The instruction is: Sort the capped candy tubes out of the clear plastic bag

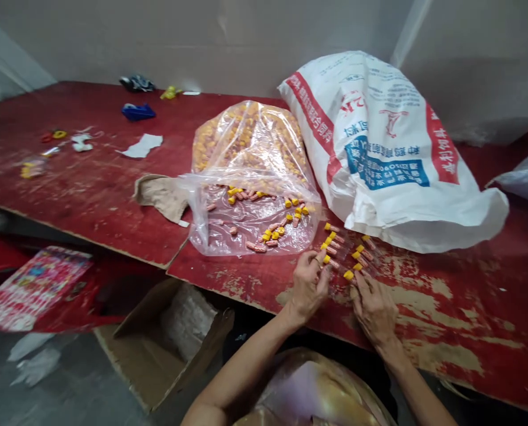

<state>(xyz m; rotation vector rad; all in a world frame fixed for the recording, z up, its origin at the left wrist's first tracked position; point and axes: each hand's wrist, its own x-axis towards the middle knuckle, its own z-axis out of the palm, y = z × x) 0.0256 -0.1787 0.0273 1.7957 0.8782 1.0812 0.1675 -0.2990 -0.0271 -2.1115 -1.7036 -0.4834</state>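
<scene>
Small pink tubes with yellow caps (pixel 334 244) lie in two loose rows on the red table, with clear plastic around them. My left hand (pixel 309 285) is at the left row, thumb and fingertips drawn together on the nearest capped tube (pixel 331 262). At the near end of the right row, my right hand (pixel 374 309) has its fingers bent and closed at a yellow cap (pixel 348 275); what lies between its fingertips is hidden. A large clear plastic bag (pixel 250 148) behind the left hand is filled with the same tubes, several loose near its mouth.
A big white printed sack (pixel 392 130) lies right of the clear bag. A brown cardboard piece (pixel 161 198), white paper (pixel 142 145) and a blue tape dispenser (pixel 138 112) are on the left. Below the worn table edge stand an open carton (pixel 157 349) and a red stool (pixel 95 302).
</scene>
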